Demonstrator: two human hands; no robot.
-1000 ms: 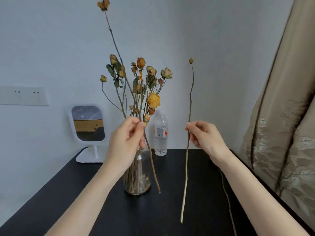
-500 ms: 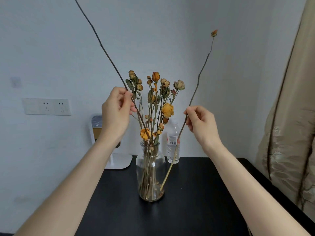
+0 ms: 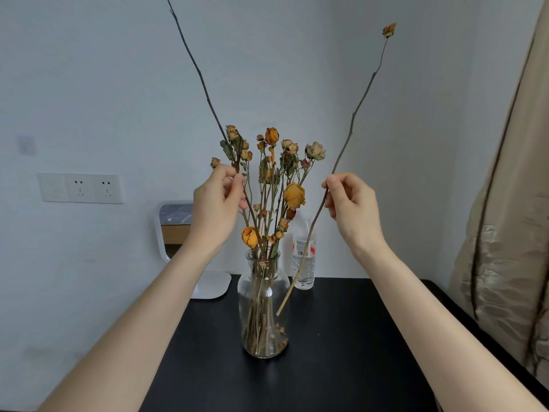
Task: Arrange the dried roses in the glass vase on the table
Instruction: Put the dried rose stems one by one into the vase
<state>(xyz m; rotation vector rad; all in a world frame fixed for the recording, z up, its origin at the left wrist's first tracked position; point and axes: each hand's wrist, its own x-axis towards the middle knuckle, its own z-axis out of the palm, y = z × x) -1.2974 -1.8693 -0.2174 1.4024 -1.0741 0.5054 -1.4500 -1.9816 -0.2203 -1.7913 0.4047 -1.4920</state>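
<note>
A clear glass vase [image 3: 263, 295] stands on the black table [image 3: 341, 352] and holds a bunch of dried roses [image 3: 274, 173] in orange and beige. My left hand [image 3: 215, 206] pinches a long bare stem [image 3: 198, 72] that leans up to the left; its top leaves the frame and its lower end runs into the vase mouth. My right hand [image 3: 352, 208] pinches a second long stem [image 3: 361, 105] with a small dried bud [image 3: 388, 30] at its tip. That stem's lower end hangs outside the vase, by its right side, above the table.
A plastic water bottle [image 3: 303, 257] stands behind the vase. A white table mirror [image 3: 175, 230] is at the back left, partly behind my left arm. Wall sockets [image 3: 80, 188] are on the left wall. A beige curtain [image 3: 505, 233] hangs along the right edge.
A second ago both stems were held low, with ends near the table. They have been raised; the left stem's end has gone into the vase. The view has tilted up.
</note>
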